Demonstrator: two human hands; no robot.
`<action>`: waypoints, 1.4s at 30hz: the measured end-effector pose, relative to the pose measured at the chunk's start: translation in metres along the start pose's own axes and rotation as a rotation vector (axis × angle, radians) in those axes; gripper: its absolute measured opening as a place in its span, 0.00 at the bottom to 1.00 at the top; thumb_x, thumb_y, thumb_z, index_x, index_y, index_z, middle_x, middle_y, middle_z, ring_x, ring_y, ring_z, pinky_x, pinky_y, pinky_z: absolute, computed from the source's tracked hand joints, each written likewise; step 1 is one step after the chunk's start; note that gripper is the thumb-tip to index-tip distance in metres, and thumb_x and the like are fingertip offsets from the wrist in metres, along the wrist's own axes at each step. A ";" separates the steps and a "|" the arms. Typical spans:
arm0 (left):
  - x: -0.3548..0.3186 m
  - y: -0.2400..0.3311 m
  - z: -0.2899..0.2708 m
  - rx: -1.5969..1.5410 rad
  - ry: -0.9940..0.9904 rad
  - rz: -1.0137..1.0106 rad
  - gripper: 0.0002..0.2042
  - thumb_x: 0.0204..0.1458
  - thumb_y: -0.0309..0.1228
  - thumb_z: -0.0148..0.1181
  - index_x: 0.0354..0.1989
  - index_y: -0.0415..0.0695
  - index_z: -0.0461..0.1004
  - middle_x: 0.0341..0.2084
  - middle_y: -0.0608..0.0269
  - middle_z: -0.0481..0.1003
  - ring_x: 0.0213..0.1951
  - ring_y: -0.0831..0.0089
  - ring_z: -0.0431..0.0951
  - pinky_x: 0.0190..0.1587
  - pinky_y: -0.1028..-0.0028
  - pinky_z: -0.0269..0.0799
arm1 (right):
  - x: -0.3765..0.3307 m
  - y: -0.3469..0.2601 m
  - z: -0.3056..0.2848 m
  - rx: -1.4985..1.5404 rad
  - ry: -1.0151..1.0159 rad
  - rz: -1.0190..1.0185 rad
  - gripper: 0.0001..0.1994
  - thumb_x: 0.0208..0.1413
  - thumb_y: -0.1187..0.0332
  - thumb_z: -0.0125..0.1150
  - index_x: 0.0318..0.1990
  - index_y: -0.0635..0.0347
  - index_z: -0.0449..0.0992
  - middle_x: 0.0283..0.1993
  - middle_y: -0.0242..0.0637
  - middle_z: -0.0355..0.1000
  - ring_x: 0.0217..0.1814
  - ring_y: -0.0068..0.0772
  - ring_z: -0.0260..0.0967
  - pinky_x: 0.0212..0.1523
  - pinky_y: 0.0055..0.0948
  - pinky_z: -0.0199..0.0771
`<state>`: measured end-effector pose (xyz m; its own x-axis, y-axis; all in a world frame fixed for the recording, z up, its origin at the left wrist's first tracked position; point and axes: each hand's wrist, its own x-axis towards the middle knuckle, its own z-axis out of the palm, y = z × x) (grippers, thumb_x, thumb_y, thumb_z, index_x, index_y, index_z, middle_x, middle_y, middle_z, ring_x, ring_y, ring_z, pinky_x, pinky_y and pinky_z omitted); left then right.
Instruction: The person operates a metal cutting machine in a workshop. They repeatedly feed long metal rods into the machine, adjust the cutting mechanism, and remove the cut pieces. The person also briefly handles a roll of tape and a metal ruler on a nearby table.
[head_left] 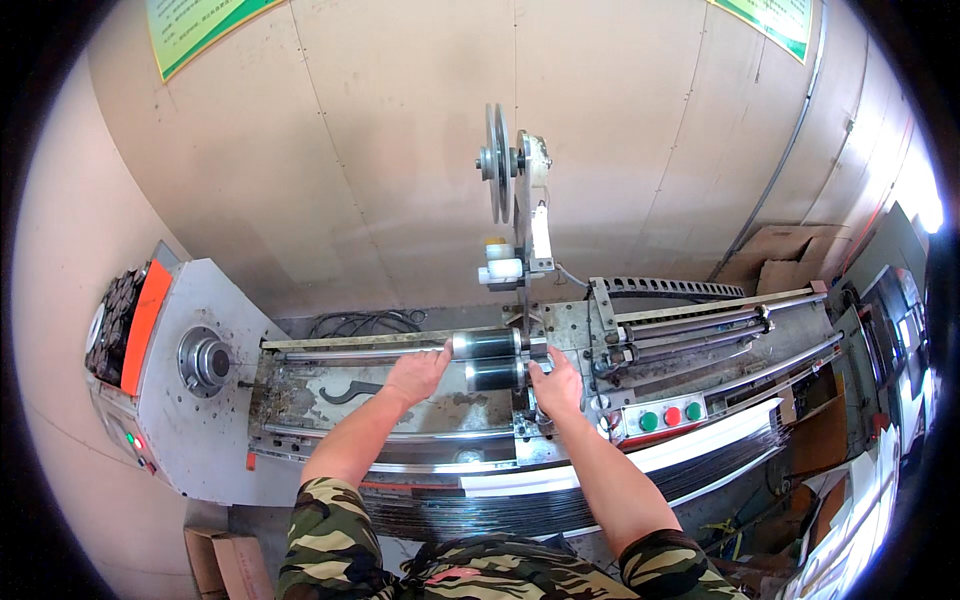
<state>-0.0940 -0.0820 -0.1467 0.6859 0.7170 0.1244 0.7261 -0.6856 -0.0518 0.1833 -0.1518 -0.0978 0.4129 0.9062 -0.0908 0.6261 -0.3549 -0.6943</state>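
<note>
Two dark, shiny cylinders with bright metal left ends lie side by side across the machine bed, an upper cylinder and a lower cylinder. My left hand comes in from the left, its fingers closed at the bright end of the upper cylinder; the fingertips are partly hidden. At the cylinders' right ends stands a small metal fitting on the carriage. My right hand has its thumb and forefinger around the lower edge of this fitting. Its other fingers are curled and mostly hidden.
A hook wrench lies on the bed left of my hands. The grey headstock with its round chuck stands at far left. A tall bracket carries a pulley behind the carriage. Push buttons sit front right, above stacked thin rods.
</note>
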 end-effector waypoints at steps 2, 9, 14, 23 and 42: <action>-0.001 -0.001 0.002 -0.021 0.045 0.019 0.28 0.51 0.26 0.51 0.64 0.37 0.64 0.29 0.59 0.76 0.30 0.62 0.79 0.31 0.63 0.75 | 0.001 -0.001 0.000 -0.022 -0.024 0.029 0.28 0.53 0.56 0.64 0.60 0.60 0.72 0.61 0.49 0.71 0.60 0.55 0.70 0.60 0.45 0.68; -0.004 -0.002 0.009 -0.041 0.123 0.052 0.30 0.48 0.25 0.53 0.64 0.35 0.63 0.27 0.58 0.73 0.28 0.61 0.77 0.27 0.62 0.74 | -0.002 0.002 0.002 -0.026 -0.036 0.041 0.28 0.53 0.55 0.64 0.60 0.59 0.72 0.60 0.50 0.71 0.60 0.54 0.70 0.61 0.43 0.68; -0.005 -0.004 0.013 -0.041 0.136 0.073 0.29 0.49 0.25 0.52 0.64 0.35 0.63 0.26 0.58 0.73 0.27 0.61 0.77 0.28 0.63 0.74 | -0.002 0.000 0.000 -0.020 -0.074 0.077 0.28 0.53 0.55 0.64 0.60 0.59 0.72 0.60 0.50 0.71 0.60 0.54 0.70 0.61 0.42 0.68; -0.007 -0.002 0.011 0.005 0.079 0.049 0.27 0.51 0.27 0.51 0.64 0.37 0.64 0.26 0.60 0.75 0.28 0.64 0.78 0.29 0.63 0.75 | -0.001 0.009 0.009 -0.028 0.003 -0.001 0.26 0.53 0.55 0.65 0.58 0.58 0.75 0.52 0.52 0.75 0.54 0.55 0.73 0.57 0.43 0.71; -0.006 -0.004 0.016 0.011 0.053 0.061 0.29 0.50 0.26 0.52 0.64 0.35 0.63 0.27 0.60 0.74 0.29 0.64 0.79 0.28 0.65 0.76 | -0.005 0.007 0.011 -0.051 -0.021 0.027 0.27 0.54 0.55 0.64 0.58 0.59 0.74 0.58 0.48 0.73 0.60 0.53 0.71 0.61 0.42 0.69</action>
<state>-0.1006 -0.0818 -0.1631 0.7258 0.6658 0.1732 0.6835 -0.7264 -0.0718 0.1783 -0.1559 -0.1096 0.4160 0.9008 -0.1244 0.6481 -0.3897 -0.6543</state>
